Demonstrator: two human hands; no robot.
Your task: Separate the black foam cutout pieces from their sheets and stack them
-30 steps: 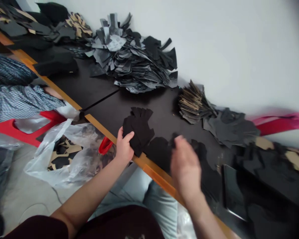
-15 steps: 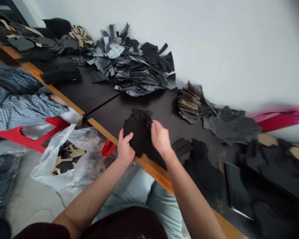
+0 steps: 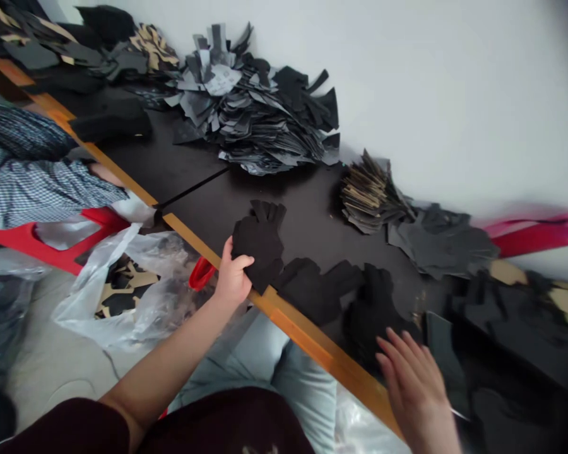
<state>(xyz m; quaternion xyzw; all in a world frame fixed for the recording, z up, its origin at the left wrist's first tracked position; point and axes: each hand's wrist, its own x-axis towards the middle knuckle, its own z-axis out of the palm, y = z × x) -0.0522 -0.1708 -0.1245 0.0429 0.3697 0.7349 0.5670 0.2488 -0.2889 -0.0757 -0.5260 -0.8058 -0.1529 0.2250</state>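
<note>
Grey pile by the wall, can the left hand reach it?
Probably yes. The left hand rests on a black stack of cut pieces at the table's edge, and only dark tabletop lies between it and the grey pile. Nothing blocks the way, though it means a stretch across the table.

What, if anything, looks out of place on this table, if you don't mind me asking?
The big pile of dark cut sheet pieces looks untidy: it is slumped against the wall, pieces jutting at all angles, unlike the tighter tan-edged stack beside it.
</note>
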